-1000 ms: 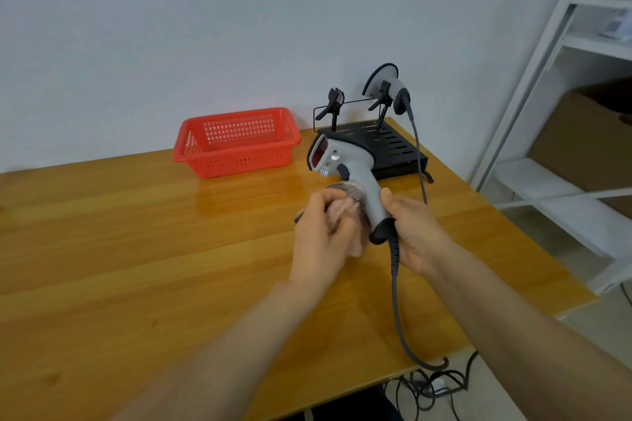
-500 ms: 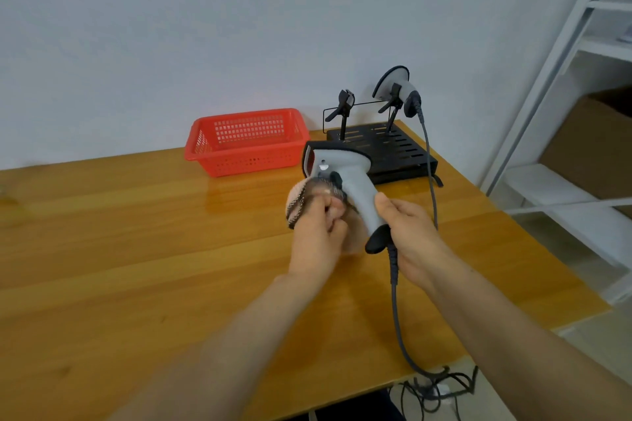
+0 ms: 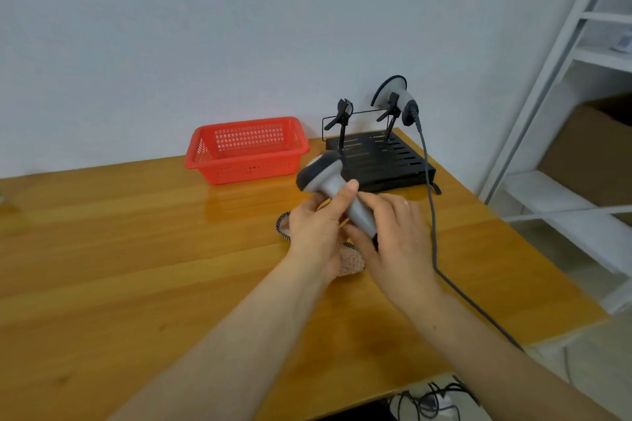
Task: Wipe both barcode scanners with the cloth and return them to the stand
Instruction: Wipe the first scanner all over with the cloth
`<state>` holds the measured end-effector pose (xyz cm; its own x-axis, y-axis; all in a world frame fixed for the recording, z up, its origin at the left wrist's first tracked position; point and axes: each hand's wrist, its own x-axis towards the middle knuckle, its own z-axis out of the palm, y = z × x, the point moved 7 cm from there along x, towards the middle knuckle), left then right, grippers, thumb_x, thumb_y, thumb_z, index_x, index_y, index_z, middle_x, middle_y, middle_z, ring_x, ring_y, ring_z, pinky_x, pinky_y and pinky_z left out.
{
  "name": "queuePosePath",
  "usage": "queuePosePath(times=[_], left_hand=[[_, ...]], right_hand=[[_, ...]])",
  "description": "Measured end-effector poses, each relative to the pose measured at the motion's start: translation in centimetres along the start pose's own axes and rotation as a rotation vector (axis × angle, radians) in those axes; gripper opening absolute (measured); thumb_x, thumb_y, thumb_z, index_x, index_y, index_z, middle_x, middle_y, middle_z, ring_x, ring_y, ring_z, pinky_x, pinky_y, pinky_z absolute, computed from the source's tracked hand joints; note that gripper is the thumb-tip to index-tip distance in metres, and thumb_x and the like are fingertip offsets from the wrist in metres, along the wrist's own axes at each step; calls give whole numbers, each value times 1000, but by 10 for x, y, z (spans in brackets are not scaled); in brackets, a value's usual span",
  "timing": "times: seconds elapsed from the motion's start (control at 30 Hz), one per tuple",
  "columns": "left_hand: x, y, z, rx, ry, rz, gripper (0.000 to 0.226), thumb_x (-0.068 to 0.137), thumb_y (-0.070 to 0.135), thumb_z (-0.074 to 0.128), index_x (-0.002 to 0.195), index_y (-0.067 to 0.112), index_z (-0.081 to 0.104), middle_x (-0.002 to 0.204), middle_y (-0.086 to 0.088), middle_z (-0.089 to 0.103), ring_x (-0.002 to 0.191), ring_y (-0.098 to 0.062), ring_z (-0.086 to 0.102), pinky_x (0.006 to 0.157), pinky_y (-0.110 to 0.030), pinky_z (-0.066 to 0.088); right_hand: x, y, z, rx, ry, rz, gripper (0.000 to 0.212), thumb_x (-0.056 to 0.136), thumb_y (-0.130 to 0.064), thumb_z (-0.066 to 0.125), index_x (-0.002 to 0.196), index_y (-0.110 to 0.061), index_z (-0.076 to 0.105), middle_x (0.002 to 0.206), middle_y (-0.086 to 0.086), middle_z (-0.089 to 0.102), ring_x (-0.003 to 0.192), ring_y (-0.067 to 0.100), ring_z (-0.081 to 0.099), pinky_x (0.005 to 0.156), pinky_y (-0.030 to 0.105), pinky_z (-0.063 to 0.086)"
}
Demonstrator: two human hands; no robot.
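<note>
I hold a grey barcode scanner (image 3: 325, 174) in both hands just above the wooden table (image 3: 136, 249), its dark head pointing up and left. My left hand (image 3: 316, 225) grips the upper handle, thumb laid across it. My right hand (image 3: 393, 232) wraps the lower handle. The pink cloth (image 3: 350, 263) with a speckled black edge lies under my hands; whether my left palm still holds it is hidden. A second grey scanner (image 3: 393, 97) hangs on the right clip of the black stand (image 3: 393, 161). The stand's left clip (image 3: 343, 111) is empty.
A red plastic basket (image 3: 246, 147) stands left of the stand by the wall. A grey cable (image 3: 431, 215) runs from the hung scanner down over the table's right edge. White shelving (image 3: 581, 79) and a cardboard box (image 3: 598, 154) stand to the right.
The scanner came down towards the table and turned, so its dark back now faces me. My left hand moved from rubbing the cloth near the head to gripping the handle.
</note>
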<state>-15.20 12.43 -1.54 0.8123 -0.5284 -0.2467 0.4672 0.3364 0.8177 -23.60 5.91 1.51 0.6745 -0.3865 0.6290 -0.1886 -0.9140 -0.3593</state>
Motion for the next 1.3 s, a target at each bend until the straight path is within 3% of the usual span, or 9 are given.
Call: queuePosePath(times=[0.13,0.3,0.4,0.47,0.57,0.73,0.87,1.1,1.3], left_hand=[[5,-1,-4,-83,-37,-40,32,85,7,65,113,-5,59,93,-16,68,81,-25,67,76,-40,56],[8,5,5,-161,-162,-32,40,86,3,53,126,-3,50,109,-21,65,96,-27,63,101,-55,42],[8,7,9,-216,-195,-50,38,84,2,50,122,-2,52,109,-20,65,94,-25,65,100,-48,46],[7,8,8,-244,-201,-70,36,83,2,49,118,-1,54,105,-18,66,85,-23,66,94,-42,50],[6,10,0,-305,-202,-107,34,78,5,48,111,0,55,103,-17,64,74,-19,63,82,-36,50],[3,14,-18,-367,-205,-135,38,66,20,52,101,7,51,100,-15,60,69,-18,52,73,-35,45],[5,14,-29,-399,-175,-182,55,66,47,63,103,6,56,94,-10,56,71,-19,51,72,-35,46],[22,4,-33,-398,-52,-197,66,78,65,56,109,7,59,84,-8,52,73,-17,51,70,-30,47],[19,7,-6,-334,-225,-169,62,87,63,44,96,6,67,89,-15,71,86,-26,70,82,-36,56]], right_hand=[[0,10,-3,392,-165,186,57,79,-33,66,130,-26,42,113,-10,46,103,3,43,78,10,36],[5,37,-8,815,-125,529,26,96,-21,41,115,-26,59,108,-10,62,103,2,55,79,15,41],[10,45,-9,708,-103,506,25,97,-25,42,88,-28,65,94,-15,65,94,1,58,80,20,43],[14,54,0,607,-197,486,19,96,-19,47,101,-27,62,102,-14,62,100,6,57,84,22,44],[20,55,34,504,-523,402,46,90,-2,53,132,-20,47,121,-5,54,112,12,51,81,16,43],[10,12,85,305,-980,54,32,88,7,54,107,-20,53,102,-8,50,88,-14,50,78,3,35],[20,13,96,109,-852,29,9,88,-8,53,92,-7,61,78,5,58,72,16,54,72,30,49],[63,38,27,489,-415,333,16,74,-22,72,80,-15,60,75,-5,54,69,12,51,59,25,44],[64,-28,16,371,-350,-27,30,78,-30,71,108,-25,67,102,-3,60,93,12,56,83,28,46]])
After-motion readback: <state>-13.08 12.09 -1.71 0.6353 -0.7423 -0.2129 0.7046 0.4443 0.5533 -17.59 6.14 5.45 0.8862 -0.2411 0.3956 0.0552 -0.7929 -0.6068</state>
